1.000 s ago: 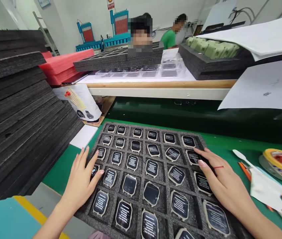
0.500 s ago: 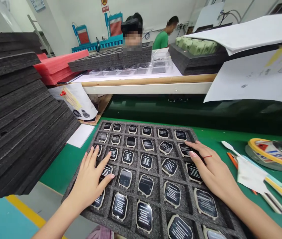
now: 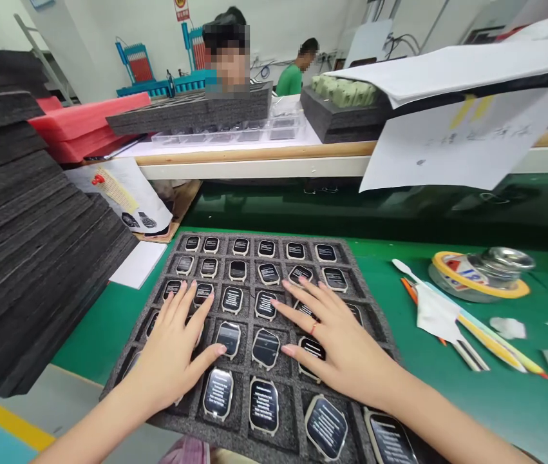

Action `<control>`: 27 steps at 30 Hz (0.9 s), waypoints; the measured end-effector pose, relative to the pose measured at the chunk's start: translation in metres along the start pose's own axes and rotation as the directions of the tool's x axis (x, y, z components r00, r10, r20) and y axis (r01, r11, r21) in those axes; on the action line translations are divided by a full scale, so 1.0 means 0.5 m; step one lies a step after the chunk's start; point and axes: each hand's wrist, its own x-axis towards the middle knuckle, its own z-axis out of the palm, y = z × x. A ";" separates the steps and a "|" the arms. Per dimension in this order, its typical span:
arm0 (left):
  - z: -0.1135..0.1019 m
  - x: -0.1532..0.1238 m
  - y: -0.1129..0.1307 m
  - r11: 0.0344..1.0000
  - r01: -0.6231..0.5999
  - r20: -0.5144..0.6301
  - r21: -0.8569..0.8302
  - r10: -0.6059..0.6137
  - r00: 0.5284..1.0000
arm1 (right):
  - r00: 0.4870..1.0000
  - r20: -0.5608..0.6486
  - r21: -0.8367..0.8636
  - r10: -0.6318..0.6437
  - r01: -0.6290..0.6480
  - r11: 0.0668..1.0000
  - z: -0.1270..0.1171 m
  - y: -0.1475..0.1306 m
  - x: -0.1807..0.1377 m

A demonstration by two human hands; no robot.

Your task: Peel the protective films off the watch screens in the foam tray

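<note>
A grey foam tray lies in front of me, its compartments holding rows of square smartwatch bodies. Most screens are lit with lines of white text; one smartwatch near the front stands out brightly. My left hand rests over the tray's left columns, fingers spread, thumb beside a watch with a dim screen. Spread across the right-hand columns is my right hand, covering several watches. Its index fingertip is at a watch in the middle column. Neither hand grips anything.
Black foam sheets are stacked high on the left. To the right lie a white brush, a white cloth, pens and a round container with a yellow rim. A shelf crosses behind the tray; two people are beyond it.
My right hand has moved left from the tray's right edge to over its watches, fingers now spread. My left hand stays over the left columns. The camera view has turned slightly right.
</note>
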 end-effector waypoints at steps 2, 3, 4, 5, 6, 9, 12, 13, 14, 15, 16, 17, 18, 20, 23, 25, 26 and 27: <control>0.000 0.008 0.009 0.999 -0.036 -0.002 0.009 0.036 0.999 | 0.999 0.047 -0.001 -0.002 0.002 1.000 0.001 -0.010 0.010; 0.002 0.013 0.013 0.999 -0.054 -0.006 0.011 0.054 0.999 | 0.998 0.058 -0.002 -0.004 0.004 1.000 0.001 -0.013 0.015; 0.003 0.017 0.017 0.997 -0.070 -0.010 0.011 0.071 0.997 | 0.998 0.065 -0.005 -0.009 0.009 1.000 0.002 -0.015 0.019; 0.005 0.020 0.020 0.996 -0.085 -0.013 0.011 0.085 0.996 | 0.997 0.072 -0.009 -0.014 0.015 1.000 0.002 -0.016 0.022; 0.008 0.024 0.022 0.995 -0.098 -0.015 0.013 0.099 0.995 | 0.997 0.078 -0.012 -0.021 0.022 1.000 0.001 -0.017 0.024; 0.017 0.035 0.028 0.992 -0.122 -0.013 0.033 0.122 0.992 | 0.997 0.078 -0.018 -0.027 0.029 0.999 -0.005 -0.018 0.025; 0.023 0.039 0.028 0.989 -0.132 -0.012 0.062 0.133 0.991 | 0.999 0.040 -0.027 -0.004 0.005 1.000 -0.017 -0.012 0.014; 0.023 0.039 0.028 0.989 -0.133 -0.015 0.068 0.134 0.991 | 1.000 0.025 -0.032 0.006 -0.005 0.999 -0.020 -0.009 0.007; 0.022 0.036 0.027 0.989 -0.131 -0.021 0.074 0.133 0.991 | 1.000 0.011 -0.037 0.016 -0.015 0.999 -0.024 -0.005 -0.001; 0.022 0.033 0.027 0.989 -0.127 -0.028 0.078 0.129 0.991 | 1.000 -0.001 -0.043 0.026 -0.026 0.999 -0.026 -0.001 -0.010; 0.020 0.029 0.026 0.989 -0.121 -0.037 0.080 0.124 0.992 | 0.999 -0.010 -0.047 0.034 -0.034 0.998 -0.028 0.004 -0.020; 0.020 0.024 0.025 0.990 -0.117 -0.046 0.081 0.121 0.992 | 0.999 -0.015 -0.049 0.044 -0.044 0.998 -0.028 0.008 -0.031; 0.019 0.020 0.025 0.990 -0.115 -0.053 0.082 0.119 0.991 | 0.998 -0.017 -0.051 0.054 -0.055 0.997 -0.028 0.011 -0.041; 0.020 0.014 0.026 0.990 -0.116 -0.056 0.080 0.121 0.991 | 0.997 -0.007 -0.056 0.075 -0.075 0.996 -0.026 0.017 -0.059; 0.023 0.015 0.034 0.989 -0.135 -0.047 0.066 0.138 0.989 | 0.996 0.011 -0.067 0.093 -0.092 0.993 -0.026 0.018 -0.073; 0.022 0.025 0.045 0.986 -0.161 -0.031 0.045 0.162 0.986 | 0.996 0.014 -0.072 0.093 -0.092 0.993 -0.029 0.017 -0.075; 0.020 0.031 0.050 0.983 -0.179 -0.020 0.032 0.179 0.984 | 0.996 0.012 -0.075 0.092 -0.091 0.993 -0.030 0.016 -0.075; 0.019 0.038 0.057 0.980 -0.197 -0.008 0.018 0.197 0.980 | 0.996 0.009 -0.077 0.091 -0.090 0.993 -0.032 0.015 -0.075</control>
